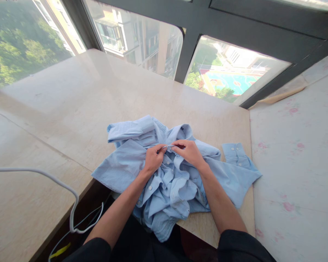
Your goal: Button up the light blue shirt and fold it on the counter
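Observation:
A light blue button-up shirt (123,163) lies spread and rumpled on the stone sill, its lower part bunched over the front edge. My left hand (154,158) pinches the front edge of the shirt just below the collar (182,133). Close beside it, my right hand (190,153) pinches the facing front edge, thumb and fingers together. A narrow strip of fabric runs between the two sets of fingertips. Whether a button sits in the fingers is hidden. Below the hands, white buttons (150,188) show along the loose front. The buttoned cuff (233,153) rests at the right.
The pale stone sill (57,105) reaches back to dark-framed windows (191,58). A wall with floral paper (295,174) bounds the right side. A white cable (57,180) loops over the front edge at left, with a yellow item (60,251) below.

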Motion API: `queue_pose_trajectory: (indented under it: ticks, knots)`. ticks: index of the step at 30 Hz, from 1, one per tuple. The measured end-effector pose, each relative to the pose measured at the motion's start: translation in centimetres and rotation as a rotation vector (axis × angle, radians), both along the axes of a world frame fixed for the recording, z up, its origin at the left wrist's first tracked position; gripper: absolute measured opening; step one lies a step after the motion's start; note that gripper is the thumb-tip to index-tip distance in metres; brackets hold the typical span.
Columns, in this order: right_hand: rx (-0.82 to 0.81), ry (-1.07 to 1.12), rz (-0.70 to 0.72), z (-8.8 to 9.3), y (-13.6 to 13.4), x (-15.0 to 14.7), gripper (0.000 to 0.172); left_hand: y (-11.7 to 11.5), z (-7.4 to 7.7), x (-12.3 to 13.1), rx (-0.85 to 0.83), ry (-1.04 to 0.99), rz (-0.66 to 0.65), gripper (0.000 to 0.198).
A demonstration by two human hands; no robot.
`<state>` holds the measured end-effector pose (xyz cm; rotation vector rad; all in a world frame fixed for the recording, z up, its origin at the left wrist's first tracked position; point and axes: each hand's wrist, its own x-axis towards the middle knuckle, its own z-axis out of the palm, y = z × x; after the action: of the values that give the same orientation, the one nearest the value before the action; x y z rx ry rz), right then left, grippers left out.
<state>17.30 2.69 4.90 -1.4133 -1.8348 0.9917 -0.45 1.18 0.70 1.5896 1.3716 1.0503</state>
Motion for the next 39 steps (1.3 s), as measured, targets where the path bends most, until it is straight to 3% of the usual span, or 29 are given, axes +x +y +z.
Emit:
queue_pose_trajectory:
  ticks: [5,16,25,31,39]
  knots:
    - [0.119,-0.074,0.100,-0.6,0.3,0.3,0.010,0.2,-0.1,-0.1,-0.034,-0.016,-0.008,0.021]
    - [0.478,-0.184,0.317,-1.2,0.6,0.3,0.022,0.5,0.2,-0.2,-0.067,-0.074,-0.033,0.020]
    - [0.546,-0.182,0.321,-1.8,0.9,0.7,0.018,0.5,0.4,-0.1,-0.075,-0.140,-0.051,0.016]
    - [0.581,-0.191,0.327,-2.3,1.1,1.0,0.017,0.3,0.2,0.1,-0.116,-0.309,-0.038,0.013]
    - [0.565,-0.261,0.332,-2.0,0.9,0.9,0.017,0.4,-0.1,0.5,-0.145,-0.375,0.006,0.012]
